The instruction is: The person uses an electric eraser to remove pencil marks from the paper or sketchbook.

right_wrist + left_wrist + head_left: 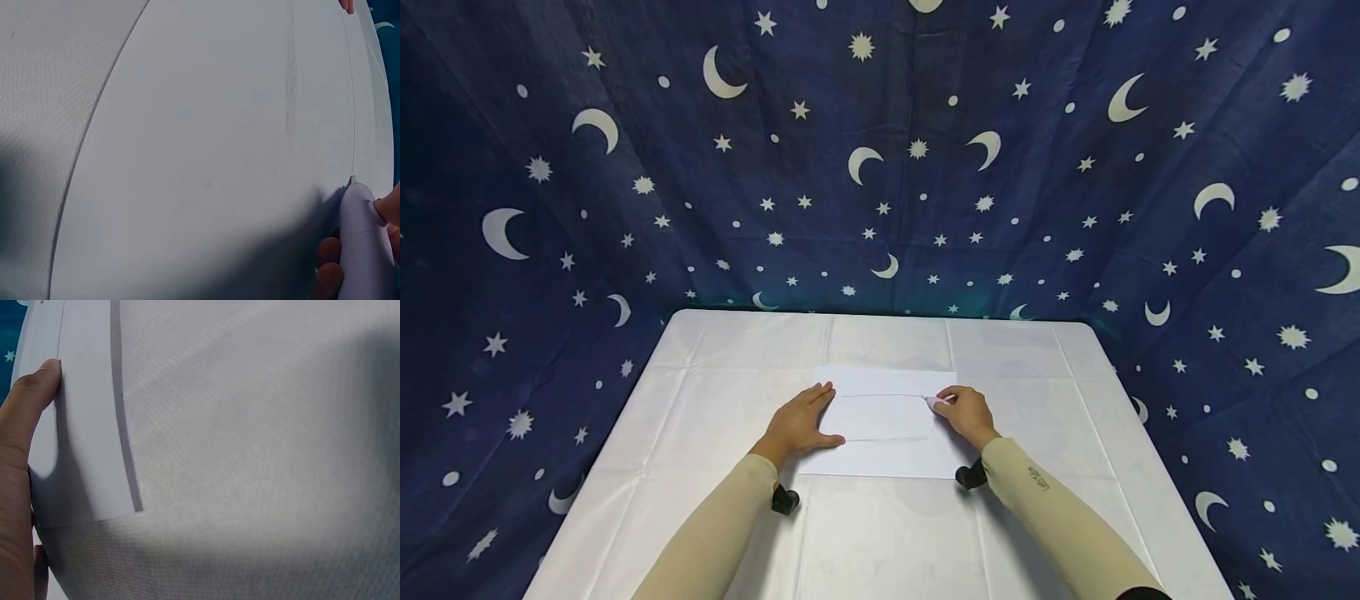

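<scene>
A white sheet of paper [887,460] lies on the table. My left hand [801,421] rests on its left edge, thumb and fingers spread; in the left wrist view the thumb [40,384] presses on the sheet. My right hand [968,414] grips a small lavender utility knife [365,250], its short blade [351,180] down at the sheet near the upper right. From the blade a thin line [353,106] runs left across the paper's upper part. Lower down, a grey smudged line [886,439] runs roughly parallel to it.
A white creased cloth [887,533] covers the table. Behind and at both sides hangs a dark blue curtain [820,167] with moons and stars. Black wrist cameras [786,500] sit under both wrists, over beige sleeves [715,525].
</scene>
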### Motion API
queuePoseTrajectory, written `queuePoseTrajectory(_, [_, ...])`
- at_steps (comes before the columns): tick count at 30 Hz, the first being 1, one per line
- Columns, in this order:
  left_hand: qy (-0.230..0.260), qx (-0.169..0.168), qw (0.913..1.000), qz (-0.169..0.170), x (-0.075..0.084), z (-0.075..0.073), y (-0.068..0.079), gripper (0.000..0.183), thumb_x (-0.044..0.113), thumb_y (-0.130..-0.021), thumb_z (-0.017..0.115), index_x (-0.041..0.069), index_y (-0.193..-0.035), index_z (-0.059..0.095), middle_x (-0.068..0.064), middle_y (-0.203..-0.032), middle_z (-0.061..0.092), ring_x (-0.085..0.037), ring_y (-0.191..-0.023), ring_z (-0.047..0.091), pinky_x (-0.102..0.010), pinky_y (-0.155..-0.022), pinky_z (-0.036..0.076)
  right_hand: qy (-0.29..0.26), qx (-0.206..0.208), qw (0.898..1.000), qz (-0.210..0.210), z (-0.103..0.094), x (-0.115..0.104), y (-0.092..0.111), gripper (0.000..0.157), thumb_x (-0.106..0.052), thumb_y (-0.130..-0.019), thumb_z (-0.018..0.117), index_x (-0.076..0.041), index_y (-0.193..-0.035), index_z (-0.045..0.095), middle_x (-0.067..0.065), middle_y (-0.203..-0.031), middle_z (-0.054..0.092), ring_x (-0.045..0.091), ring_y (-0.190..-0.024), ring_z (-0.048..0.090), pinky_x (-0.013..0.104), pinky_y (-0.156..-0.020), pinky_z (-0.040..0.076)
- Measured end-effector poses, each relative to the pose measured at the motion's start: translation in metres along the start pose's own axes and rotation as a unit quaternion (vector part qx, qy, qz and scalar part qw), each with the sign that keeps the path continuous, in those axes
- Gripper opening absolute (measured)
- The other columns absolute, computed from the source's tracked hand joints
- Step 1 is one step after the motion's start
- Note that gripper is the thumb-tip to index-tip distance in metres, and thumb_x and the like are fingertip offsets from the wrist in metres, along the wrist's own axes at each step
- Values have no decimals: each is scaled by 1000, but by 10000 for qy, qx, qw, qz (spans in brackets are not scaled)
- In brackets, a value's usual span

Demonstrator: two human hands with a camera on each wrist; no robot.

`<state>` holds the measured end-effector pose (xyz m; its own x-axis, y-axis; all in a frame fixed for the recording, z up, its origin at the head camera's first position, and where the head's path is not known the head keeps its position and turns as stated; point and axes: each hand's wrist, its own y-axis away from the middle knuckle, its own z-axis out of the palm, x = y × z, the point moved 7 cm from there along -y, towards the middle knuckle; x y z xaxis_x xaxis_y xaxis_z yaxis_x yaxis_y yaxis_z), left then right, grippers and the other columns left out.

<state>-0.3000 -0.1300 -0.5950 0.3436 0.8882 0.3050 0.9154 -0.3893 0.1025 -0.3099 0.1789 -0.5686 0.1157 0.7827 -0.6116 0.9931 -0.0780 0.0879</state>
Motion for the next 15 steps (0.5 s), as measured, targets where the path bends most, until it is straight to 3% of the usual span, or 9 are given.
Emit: queuePoseTrajectory(15, [14, 63, 10000, 47, 0, 0, 0, 100, 69, -75, 71, 12, -152, 40, -1, -160, 32, -24, -148, 29, -44, -118, 31, 207, 55, 9998, 8, -10, 7, 1, 25, -31, -85, 75, -10, -100, 76, 8, -91, 70, 19, -76, 60, 29, -63, 46])
